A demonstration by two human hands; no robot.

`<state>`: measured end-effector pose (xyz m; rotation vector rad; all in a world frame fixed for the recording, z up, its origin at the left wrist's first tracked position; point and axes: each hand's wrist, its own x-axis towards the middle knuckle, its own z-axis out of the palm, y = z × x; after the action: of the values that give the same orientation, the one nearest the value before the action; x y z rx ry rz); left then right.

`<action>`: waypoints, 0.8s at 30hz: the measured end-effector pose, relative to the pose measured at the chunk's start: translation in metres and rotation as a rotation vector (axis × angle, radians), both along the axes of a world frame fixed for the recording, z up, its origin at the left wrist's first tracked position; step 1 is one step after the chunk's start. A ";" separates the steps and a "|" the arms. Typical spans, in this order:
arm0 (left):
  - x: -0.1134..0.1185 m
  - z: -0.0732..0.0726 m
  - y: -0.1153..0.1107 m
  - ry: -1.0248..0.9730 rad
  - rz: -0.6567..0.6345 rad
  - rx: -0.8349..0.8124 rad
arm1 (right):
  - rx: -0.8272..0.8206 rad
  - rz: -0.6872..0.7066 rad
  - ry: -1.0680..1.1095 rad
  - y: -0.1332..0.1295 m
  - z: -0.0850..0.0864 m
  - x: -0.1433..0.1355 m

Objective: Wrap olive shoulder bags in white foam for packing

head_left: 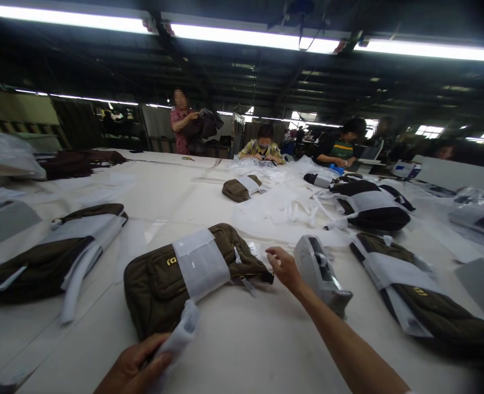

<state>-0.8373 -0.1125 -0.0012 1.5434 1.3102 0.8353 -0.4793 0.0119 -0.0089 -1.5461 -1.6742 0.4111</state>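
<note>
Some white wrap (184,326) is held in the left hand (135,364). The right hand (285,268) is between a gray tape holder (307,262) and the middle brown bag (151,273) on the worktop (275,345); I can't tell if that hand holds anything.

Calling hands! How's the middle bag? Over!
Left hand gripping white wrapping. Right hand by tape dispenser, grip unclear. Olive bag lying down, white band across. Dispenser right of bag.

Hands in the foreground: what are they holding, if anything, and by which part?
The left hand grips a white wrapped strip by its near part; whether the right hand holds anything cannot be told.
</note>
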 end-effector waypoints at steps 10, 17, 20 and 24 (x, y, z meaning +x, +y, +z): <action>-0.033 0.009 0.077 0.340 -0.155 0.307 | -0.361 0.324 0.596 -0.072 -0.006 -0.042; -0.025 0.009 0.089 0.778 0.051 0.670 | -0.621 0.309 1.091 -0.101 -0.012 -0.061; 0.005 0.009 0.050 0.655 0.168 0.762 | -0.642 0.250 1.117 -0.109 -0.015 -0.063; 0.062 -0.004 0.007 0.064 0.203 0.202 | -0.665 0.216 1.056 -0.120 -0.018 -0.074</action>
<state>-0.7749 -0.1055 -0.0049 1.6216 1.4849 1.0814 -0.5536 -0.1081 -0.0272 -1.1667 -0.8598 1.6837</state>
